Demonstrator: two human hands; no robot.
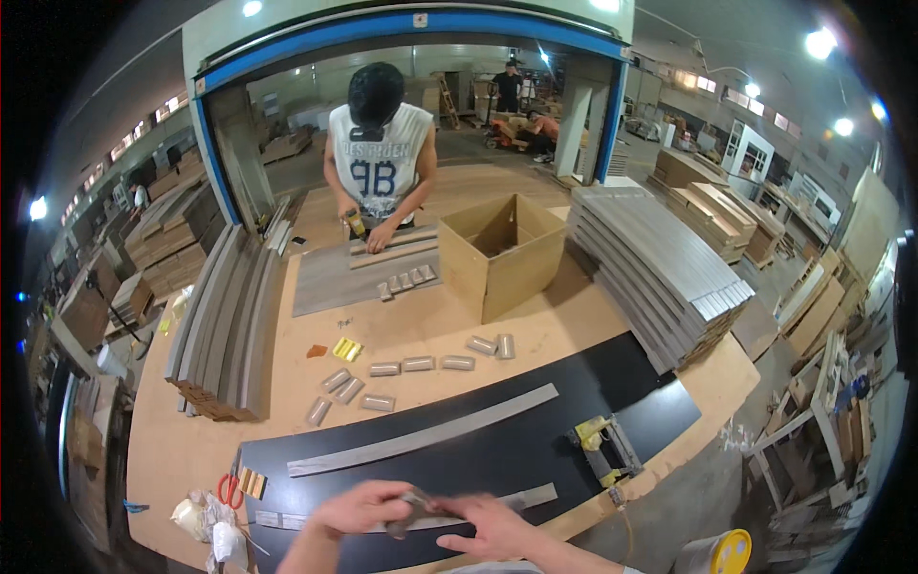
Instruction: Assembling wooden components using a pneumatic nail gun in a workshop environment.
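Observation:
Over the near edge of a black panel (516, 450), my left hand (359, 507) is closed around a small grey piece (413, 509), partly hidden and hard to make out. My right hand (490, 528) reaches in from the right, its fingers stretched toward that piece and its thumb apart. Beneath both hands runs a grey strip (532, 497), partly covered by them. A longer grey strip (421, 437) lies slantwise beyond it on the panel. At the panel's right part rests a pneumatic nail gun (602, 448) with yellow wrapping.
Red-handled scissors (229, 490), small wooden blocks (251, 481) and plastic bags (212, 528) lie left. Several small wrapped pieces (418, 364) are scattered beyond the panel. A cardboard box (521, 287) stands between board stacks (225, 325). Opposite, a person (382, 163) holds a yellow power tool (356, 225).

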